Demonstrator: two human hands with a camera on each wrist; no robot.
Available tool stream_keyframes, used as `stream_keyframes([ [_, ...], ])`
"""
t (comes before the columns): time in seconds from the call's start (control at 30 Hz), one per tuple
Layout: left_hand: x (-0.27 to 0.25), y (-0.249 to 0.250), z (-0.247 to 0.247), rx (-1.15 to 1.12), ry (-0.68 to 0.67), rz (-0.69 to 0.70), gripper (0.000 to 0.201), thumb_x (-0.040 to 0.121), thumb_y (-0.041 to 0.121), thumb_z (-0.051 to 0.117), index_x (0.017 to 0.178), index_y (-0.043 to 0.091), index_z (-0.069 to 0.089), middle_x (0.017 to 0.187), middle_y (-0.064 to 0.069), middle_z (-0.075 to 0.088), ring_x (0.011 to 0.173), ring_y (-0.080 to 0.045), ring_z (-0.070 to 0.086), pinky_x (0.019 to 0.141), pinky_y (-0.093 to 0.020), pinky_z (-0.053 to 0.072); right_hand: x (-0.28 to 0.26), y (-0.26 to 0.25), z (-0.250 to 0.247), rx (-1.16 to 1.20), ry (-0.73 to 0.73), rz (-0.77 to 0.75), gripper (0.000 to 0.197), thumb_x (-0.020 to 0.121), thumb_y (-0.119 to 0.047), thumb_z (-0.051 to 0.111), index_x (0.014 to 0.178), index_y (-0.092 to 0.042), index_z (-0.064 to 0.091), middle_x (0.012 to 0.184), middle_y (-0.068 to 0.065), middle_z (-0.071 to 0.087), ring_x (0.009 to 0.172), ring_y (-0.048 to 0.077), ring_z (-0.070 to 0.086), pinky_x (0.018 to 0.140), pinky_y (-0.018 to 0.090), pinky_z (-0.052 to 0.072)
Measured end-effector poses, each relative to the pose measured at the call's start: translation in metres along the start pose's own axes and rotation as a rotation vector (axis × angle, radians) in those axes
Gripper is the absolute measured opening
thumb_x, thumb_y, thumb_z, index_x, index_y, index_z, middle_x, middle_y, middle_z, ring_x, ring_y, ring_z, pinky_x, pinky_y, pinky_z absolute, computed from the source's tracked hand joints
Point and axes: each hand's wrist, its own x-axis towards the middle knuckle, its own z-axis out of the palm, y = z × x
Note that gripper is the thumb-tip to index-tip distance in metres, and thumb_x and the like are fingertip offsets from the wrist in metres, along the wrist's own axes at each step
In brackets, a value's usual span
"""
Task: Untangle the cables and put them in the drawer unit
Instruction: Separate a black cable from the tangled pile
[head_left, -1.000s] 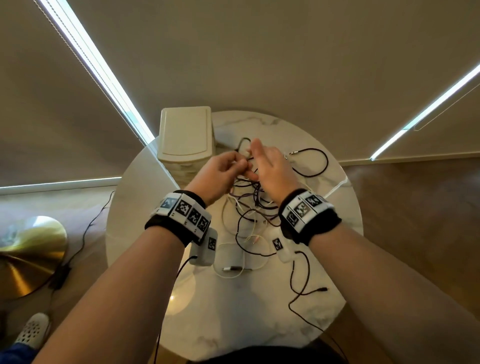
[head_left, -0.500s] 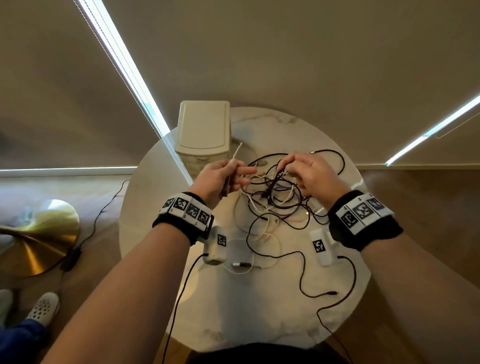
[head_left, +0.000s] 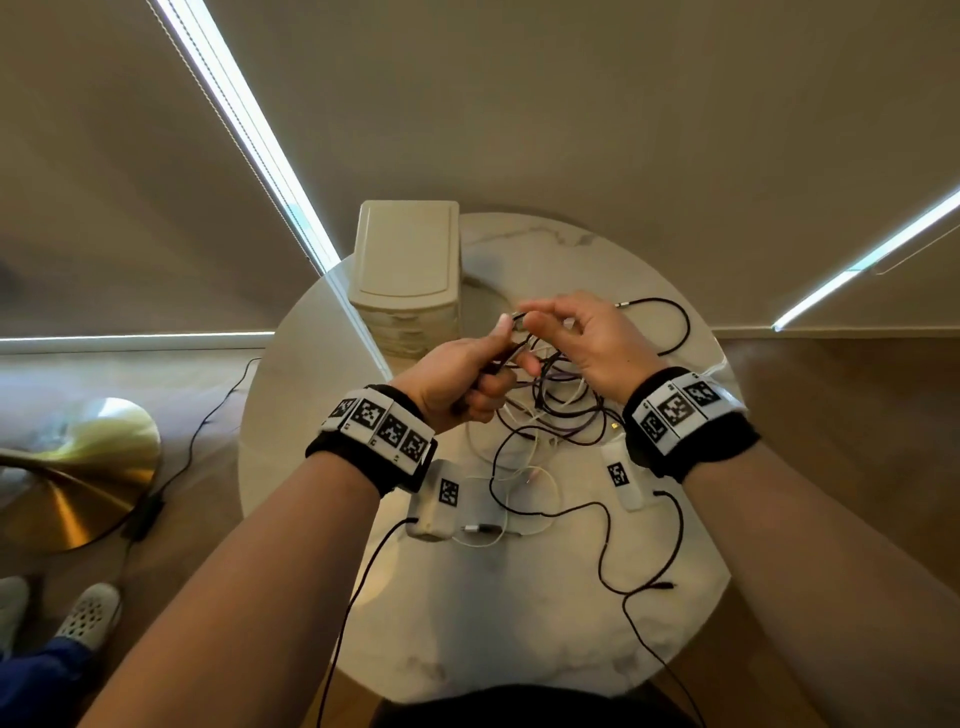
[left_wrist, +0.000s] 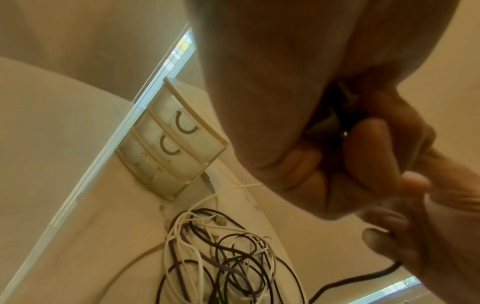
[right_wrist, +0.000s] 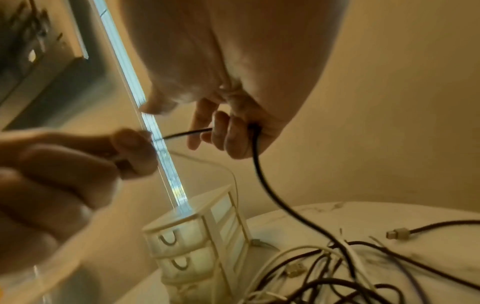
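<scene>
A tangle of black, white and purple cables (head_left: 550, 415) lies on the round marble table (head_left: 467, 634). A cream drawer unit (head_left: 405, 270) stands at the table's far left, its drawers closed (left_wrist: 171, 144) (right_wrist: 197, 246). My left hand (head_left: 467, 379) grips a few strands lifted from the tangle (left_wrist: 221, 257), its fingers (left_wrist: 363, 154) curled round dark cable. My right hand (head_left: 571, 332) is close beside it. The right hand's fingers (right_wrist: 223, 133) hold a black cable (right_wrist: 259, 174) that drops to the pile (right_wrist: 337, 277).
A black cable loop (head_left: 670, 322) lies at the table's far right, and another black lead (head_left: 639, 587) trails to the front right edge. A white cable with a plug (head_left: 483, 530) lies near the centre. On the floor to the left stands a brass lamp base (head_left: 78, 467).
My hands were spread apart half a second ago. They have come together above the tangle, the right hand moving left and lifting the black cable.
</scene>
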Motion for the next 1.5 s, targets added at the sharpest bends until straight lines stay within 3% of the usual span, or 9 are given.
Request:
stream_keyframes([
  [0.2,0.001,0.011,-0.005,0.010,0.104,0.238,0.033,0.113,0.027,0.034,0.090,0.014,0.055,0.059,0.008,0.032,0.048,-0.008,0.026,0.048,-0.021,0.025,0.000,0.012,0.013,-0.299,-0.019,0.042,0.095,0.073,-0.096,0.020,0.104,-0.025,0.075,0.132,-0.005,0.056,0.125,0.019,0.042,0.109,0.039,0.031],
  [0.33,0.005,0.020,-0.028,-0.101,0.240,0.373,0.032,0.113,0.028,0.035,0.093,0.015,0.057,0.063,0.008,0.040,0.051,-0.009,0.035,0.058,-0.029,0.027,-0.015,0.020,0.027,0.089,-0.139,0.209,0.045,0.098,-0.065,0.043,0.086,-0.025,0.060,0.070,-0.002,0.066,0.082,0.018,0.074,0.093,0.047,0.052],
  [0.5,0.012,0.013,-0.035,-0.204,0.386,0.415,0.032,0.113,0.028,0.038,0.097,0.015,0.063,0.070,0.007,0.045,0.052,-0.007,0.034,0.056,-0.025,0.032,-0.036,0.025,0.060,0.415,-0.177,0.367,0.014,0.101,-0.030,0.060,0.097,-0.022,0.050,0.059,-0.008,0.045,0.045,0.011,0.036,0.042,0.026,0.035],
  [0.77,0.004,0.006,-0.065,-0.154,0.573,0.436,0.031,0.112,0.029,0.043,0.115,0.012,0.069,0.069,0.011,0.054,0.050,-0.006,0.030,0.055,-0.025,0.027,-0.093,0.051,0.105,0.176,-0.248,0.383,0.036,0.105,-0.042,0.049,0.091,-0.012,0.060,0.069,0.001,0.061,0.060,0.015,0.067,0.077,0.040,0.053],
  [0.9,0.000,-0.003,-0.070,-0.020,0.582,0.426,0.036,0.111,0.029,0.044,0.126,0.006,0.066,0.072,0.010,0.056,0.047,-0.006,0.030,0.051,-0.025,0.027,-0.118,0.061,0.116,0.160,-0.188,0.501,0.031,0.105,-0.037,0.052,0.099,-0.006,0.057,0.064,-0.003,0.055,0.054,0.012,0.051,0.060,0.033,0.046],
  [1.03,-0.003,0.002,-0.069,-0.068,0.562,0.444,0.032,0.111,0.030,0.045,0.126,0.013,0.067,0.075,0.008,0.057,0.048,-0.006,0.032,0.051,-0.024,0.031,-0.146,0.063,0.121,0.102,-0.204,0.587,0.023,0.104,-0.031,0.052,0.096,-0.012,0.062,0.062,-0.008,0.061,0.078,0.019,0.075,0.068,0.030,0.051],
  [1.2,-0.004,0.020,-0.068,-0.088,0.619,0.546,0.031,0.110,0.032,0.047,0.122,0.016,0.071,0.075,0.010,0.058,0.049,-0.006,0.031,0.049,-0.024,0.035,-0.167,0.070,0.120,0.120,-0.122,0.707,0.030,0.101,-0.044,0.053,0.103,-0.016,0.064,0.074,0.001,0.060,0.053,0.014,0.054,0.055,0.029,0.046],
  [1.3,-0.006,0.034,-0.070,-0.094,0.683,0.615,0.032,0.109,0.033,0.049,0.120,0.017,0.073,0.078,0.009,0.057,0.049,-0.006,0.031,0.050,-0.025,0.033,-0.183,0.081,0.118,0.047,-0.277,0.760,0.037,0.102,-0.050,0.048,0.096,-0.019,0.066,0.060,0.001,0.061,0.060,0.020,0.067,0.073,0.038,0.053],
  [1.5,0.001,0.025,-0.059,0.051,0.708,0.549,0.030,0.110,0.033,0.046,0.118,0.021,0.072,0.078,0.010,0.058,0.046,-0.005,0.034,0.048,-0.025,0.034,-0.188,0.068,0.106,0.160,-0.725,1.062,0.074,0.087,-0.079,0.049,0.118,-0.013,0.064,0.074,0.000,0.050,0.054,0.014,0.044,0.052,0.026,0.045],
])
